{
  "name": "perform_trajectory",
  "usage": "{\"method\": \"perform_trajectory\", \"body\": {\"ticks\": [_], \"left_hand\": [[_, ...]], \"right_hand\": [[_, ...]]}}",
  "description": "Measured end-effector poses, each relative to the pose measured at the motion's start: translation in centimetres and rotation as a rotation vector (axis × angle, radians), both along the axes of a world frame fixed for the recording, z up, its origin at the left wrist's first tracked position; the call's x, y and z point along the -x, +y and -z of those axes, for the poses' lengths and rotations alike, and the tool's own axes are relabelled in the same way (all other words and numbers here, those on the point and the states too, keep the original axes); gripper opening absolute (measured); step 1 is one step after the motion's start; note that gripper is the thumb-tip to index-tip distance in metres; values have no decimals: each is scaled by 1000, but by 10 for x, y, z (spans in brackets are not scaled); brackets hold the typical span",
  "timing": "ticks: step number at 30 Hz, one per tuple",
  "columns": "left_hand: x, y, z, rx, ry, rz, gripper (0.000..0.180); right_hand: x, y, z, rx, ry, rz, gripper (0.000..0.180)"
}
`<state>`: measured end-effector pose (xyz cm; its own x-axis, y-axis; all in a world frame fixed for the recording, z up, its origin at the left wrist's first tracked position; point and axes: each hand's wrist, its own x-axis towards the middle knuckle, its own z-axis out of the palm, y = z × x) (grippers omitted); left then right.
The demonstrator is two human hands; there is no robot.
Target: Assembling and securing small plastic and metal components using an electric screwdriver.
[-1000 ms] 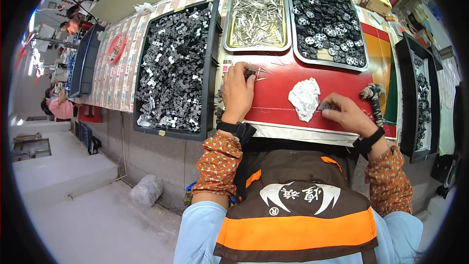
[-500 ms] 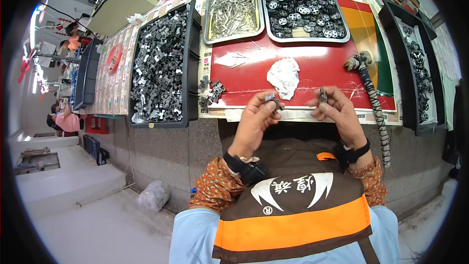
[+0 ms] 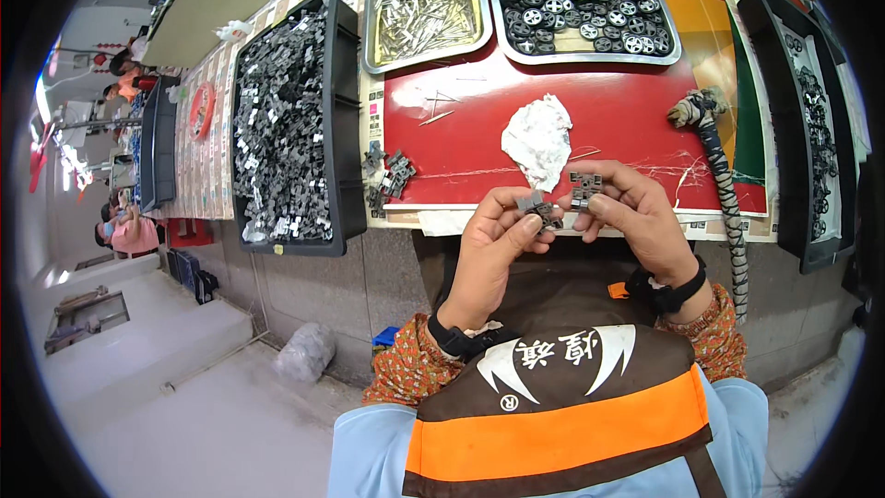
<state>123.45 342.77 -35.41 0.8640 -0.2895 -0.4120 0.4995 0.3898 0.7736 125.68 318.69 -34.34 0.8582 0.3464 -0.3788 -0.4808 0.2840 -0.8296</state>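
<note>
left hand (image 3: 493, 231) fingers clamped on a small grey metal piece (image 3: 537, 208); right hand (image 3: 636, 217) pinches another grey piece (image 3: 584, 190). white rag (image 3: 537, 138) lies at twelve o'clock.

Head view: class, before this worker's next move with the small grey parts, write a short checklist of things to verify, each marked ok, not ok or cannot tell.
1. Left hand grips a grey part: ok.
2. Right hand grips a second grey part: ok.
3. The two parts are lined up to meet: cannot tell, too small.
4. Spare parts lie within reach on the red mat: ok.
5. Pin tray is stocked: ok.
6. White rag lies apart from both hands: ok.
</note>
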Motion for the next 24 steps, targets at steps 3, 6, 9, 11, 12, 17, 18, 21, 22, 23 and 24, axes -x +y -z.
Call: {"method": "perform_trajectory", "body": {"ticks": [3, 6, 9, 11, 12, 17, 18, 21, 22, 23, 24], "left_hand": [[-11, 0, 1, 3, 2, 24, 24], [-19, 1, 3, -18, -4, 37, 23], [-23, 7, 10, -86, -9, 10, 24], [-25, 16, 13, -90, -6, -19, 25], [-26, 21, 14, -98, 0, -42, 26], [-27, 42, 15, -99, -24, -202, 30], [-29, 44, 15, -99, -26, -206, 30], [-29, 54, 13, -94, -15, -263, 30], [-31, 55, 11, -61, -24, -258, 30], [-33, 56, 9, -28, -32, -254, 31], [-34, 58, 5, -27, -37, -256, 31]], "right_hand": [[-2, 1, 9, 225, -171, 6, 40], [-16, -2, 7, 1201, -1063, -37, 46], [-27, -8, 15, 1432, -1043, -119, 51], [-37, -10, 13, 1530, -988, -181, 51], [-41, -10, 6, 1526, -999, -186, 51], [-73, 19, -27, 1485, -1188, -254, 30], [-83, 31, -30, 1476, -1182, -269, 21], [-130, 84, -9, 1112, -1193, -223, 5], [-145, 99, -1, 1055, -1134, -235, 7], [-161, 112, 6, 1050, -1053, -304, 9], [-171, 122, 18, 1050, -1058, -303, 9]]}}
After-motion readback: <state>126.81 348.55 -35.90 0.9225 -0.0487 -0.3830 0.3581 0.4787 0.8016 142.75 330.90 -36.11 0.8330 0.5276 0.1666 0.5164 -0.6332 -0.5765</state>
